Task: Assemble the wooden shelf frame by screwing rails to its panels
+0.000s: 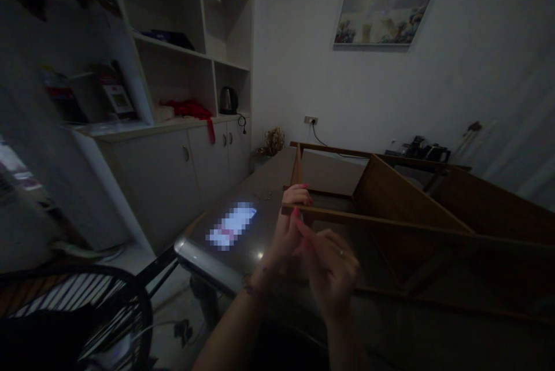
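Observation:
A brown wooden frame (390, 223) with slanted panels lies on a dark glossy table (225, 270). My left hand (288, 226) is raised at the frame's near left corner, its fingers curled over the thin front rail. My right hand (332, 270) is close beside it, fingers bent and blurred, touching the left hand just below the same rail. Whether anything small sits between the fingers is too dark to tell.
A lit phone (232, 225) lies on the table left of my hands. White cabinets and shelves (173, 145) with a kettle (228, 100) and a red cloth (191, 109) stand at the left. A dark wire chair (78, 313) is at the lower left. A picture (385, 4) hangs on the wall.

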`<state>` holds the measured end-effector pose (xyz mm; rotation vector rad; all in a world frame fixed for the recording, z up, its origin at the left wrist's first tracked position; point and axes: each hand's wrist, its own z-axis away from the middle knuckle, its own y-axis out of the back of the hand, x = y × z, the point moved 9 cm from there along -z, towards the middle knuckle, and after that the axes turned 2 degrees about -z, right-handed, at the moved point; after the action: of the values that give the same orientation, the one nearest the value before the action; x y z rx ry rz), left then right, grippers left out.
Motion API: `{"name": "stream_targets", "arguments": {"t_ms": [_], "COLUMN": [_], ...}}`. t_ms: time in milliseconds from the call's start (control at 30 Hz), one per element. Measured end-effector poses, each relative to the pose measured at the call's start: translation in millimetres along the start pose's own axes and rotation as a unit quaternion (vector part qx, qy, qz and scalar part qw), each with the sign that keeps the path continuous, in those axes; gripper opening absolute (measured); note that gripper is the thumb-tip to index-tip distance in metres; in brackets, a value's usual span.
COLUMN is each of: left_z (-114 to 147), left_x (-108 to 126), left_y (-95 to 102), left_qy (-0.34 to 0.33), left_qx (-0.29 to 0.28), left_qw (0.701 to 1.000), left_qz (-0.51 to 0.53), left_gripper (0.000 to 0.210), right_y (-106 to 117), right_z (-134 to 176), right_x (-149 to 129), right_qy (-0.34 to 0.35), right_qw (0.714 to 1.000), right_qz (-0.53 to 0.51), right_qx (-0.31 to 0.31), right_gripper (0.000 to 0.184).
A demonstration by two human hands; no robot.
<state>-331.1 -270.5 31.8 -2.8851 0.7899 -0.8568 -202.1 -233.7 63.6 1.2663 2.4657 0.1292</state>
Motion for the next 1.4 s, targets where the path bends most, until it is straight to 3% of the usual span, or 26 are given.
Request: {"name": "stream_targets", "arguments": {"t_ms": [133,467,567,633,933,1133,1267,1400], "left_z": [-1.6,-5.8,-3.4,-2.2,-0.7,-1.7,-2.3,-3.7], "left_x": [4.2,12.0,9.3,8.4,6.3,8.4,7.4,11.5], "left_y": [0.4,-3.9,-1.8,-1.4,-1.0,-1.9,-1.5,-4.8], "left_qy": [0.007,-0.019,-0.005,-0.006,0.007,-0.009,-0.005,-0.022], "left_qx": [-0.007,0.015,0.026,0.026,0.021,0.016,0.024,0.009], "left_qw": [1.000,0.999,0.999,1.000,1.000,0.999,0.999,0.999], "left_qz": [-0.001,0.022,0.018,0.017,0.017,0.028,0.028,0.024], "left_gripper": [0.030,0.030,0.030,0.030,0.029,0.028,0.025,0.029], "right_y": [-5.8,-5.3,-6.2,-5.9,-2.7,-6.4,-5.9,-1.2], "right_z": [4.9,-11.6,-13.3,-14.5,-21.9,-21.4,-20.9,-21.5], "right_x": [-3.0,2.0,5.6,6.3,-15.5,-19.8,-18.0,-6.8], "right_qy": [0.017,0.024,0.017,0.017,0.062,0.070,0.076,0.025], "right_qw": [0.999,0.976,0.970,0.974,0.995,0.996,0.995,0.999], "right_qz": [0.036,-0.019,-0.031,-0.018,0.054,0.058,0.058,0.008], "right_qx": [-0.006,-0.215,-0.241,-0.226,-0.053,-0.024,-0.026,-0.020], "right_gripper": [0.039,0.041,0.036,0.028,0.001,0.004,0.023,0.027]}}
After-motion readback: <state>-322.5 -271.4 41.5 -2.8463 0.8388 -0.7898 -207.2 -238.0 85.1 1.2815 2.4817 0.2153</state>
